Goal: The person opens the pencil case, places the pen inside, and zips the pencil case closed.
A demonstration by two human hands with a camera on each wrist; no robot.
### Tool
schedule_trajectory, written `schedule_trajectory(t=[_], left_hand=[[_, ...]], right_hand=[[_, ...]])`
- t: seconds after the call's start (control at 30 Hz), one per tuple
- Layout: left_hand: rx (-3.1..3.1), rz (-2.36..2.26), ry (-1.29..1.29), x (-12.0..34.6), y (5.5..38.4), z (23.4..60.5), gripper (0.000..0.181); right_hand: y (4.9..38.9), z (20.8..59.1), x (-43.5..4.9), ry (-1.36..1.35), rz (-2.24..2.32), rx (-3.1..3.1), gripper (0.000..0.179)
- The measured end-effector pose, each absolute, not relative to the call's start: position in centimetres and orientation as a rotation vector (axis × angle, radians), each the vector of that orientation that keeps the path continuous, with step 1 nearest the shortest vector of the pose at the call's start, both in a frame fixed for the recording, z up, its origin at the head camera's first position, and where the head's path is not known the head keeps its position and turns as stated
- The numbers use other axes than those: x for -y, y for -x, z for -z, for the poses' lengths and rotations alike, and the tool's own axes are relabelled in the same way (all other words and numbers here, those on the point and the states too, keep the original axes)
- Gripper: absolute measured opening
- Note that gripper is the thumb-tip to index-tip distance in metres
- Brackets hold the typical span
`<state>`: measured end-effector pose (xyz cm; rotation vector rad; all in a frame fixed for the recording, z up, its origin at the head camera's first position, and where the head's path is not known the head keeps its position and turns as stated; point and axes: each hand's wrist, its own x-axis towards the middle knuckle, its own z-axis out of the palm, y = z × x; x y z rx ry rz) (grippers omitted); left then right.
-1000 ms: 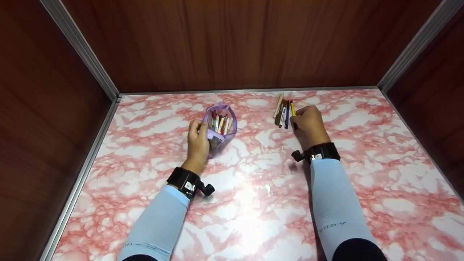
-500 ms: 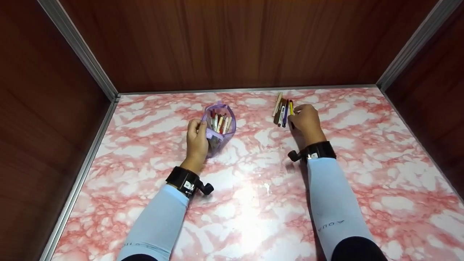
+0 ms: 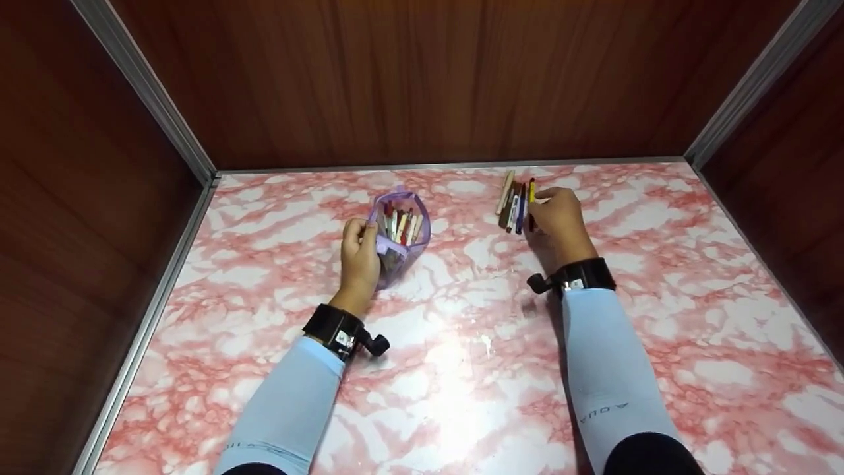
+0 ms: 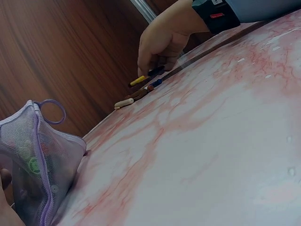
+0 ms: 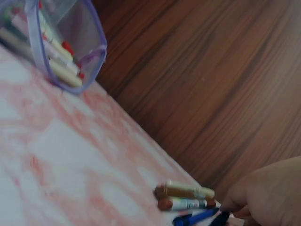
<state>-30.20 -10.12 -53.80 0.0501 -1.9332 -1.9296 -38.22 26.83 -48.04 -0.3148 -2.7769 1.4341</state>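
My left hand [image 3: 359,254] grips the near left edge of a purple mesh pencil case [image 3: 393,260]. The case stands with its mouth open, and several pens [image 3: 403,225] show inside it. Over to the right, my right hand [image 3: 559,214] pinches a yellow and black pen [image 4: 137,81], which appears held just above the table in the left wrist view. Left of that hand lie a cream pen [image 3: 506,192], a brown pen [image 3: 506,216], a white pen [image 3: 513,212] and a blue pen [image 5: 195,217]. My right fingertips are partly hidden in the head view.
A red and white marbled tabletop [image 3: 448,369] lies under both arms. Dark wood panels [image 3: 422,79] close it in at the back and both sides, with grey metal strips [image 3: 151,86] at the corners. A purple loop [image 4: 53,111] sticks out from the case.
My right hand shifts slightly among the pens, and the yellow and black pen in its fingers moves a little away from me. The left hand and the pencil case stay put.
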Motion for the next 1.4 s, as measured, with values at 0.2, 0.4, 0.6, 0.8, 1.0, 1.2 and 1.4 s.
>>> schedule_trajectory(t=[0.2,0.4,0.6,0.8,1.0,1.2,1.4], left_hand=[[1.909,1.954,-0.028,10.2,30.2,53.8,0.019],[1.903,1.945,-0.018,10.2,30.3,53.8,0.021],[1.906,1.941,-0.018,10.2,30.3,53.7,0.021],[1.921,1.956,-0.026,10.1,30.3,53.6,0.021],[1.944,1.937,-0.035,10.2,30.2,53.6,0.021],[1.943,1.926,-0.061,10.1,30.1,53.7,0.02],[1.917,1.963,-0.048,10.0,30.2,53.8,0.02]], right_hand=[[38.6,46.9,-24.7,0.264,-1.622,2.698,0.042],[38.0,46.2,-22.2,0.189,-1.755,2.727,0.045],[37.3,46.3,-19.7,0.046,-1.694,2.814,0.044],[36.5,46.3,-16.9,-0.128,-1.781,2.869,0.04],[35.6,46.3,-14.5,-0.219,-1.915,2.893,0.038],[35.5,46.8,-12.3,-0.257,-1.987,2.872,0.035],[35.9,47.2,-9.3,-0.183,-2.032,2.827,0.03]])
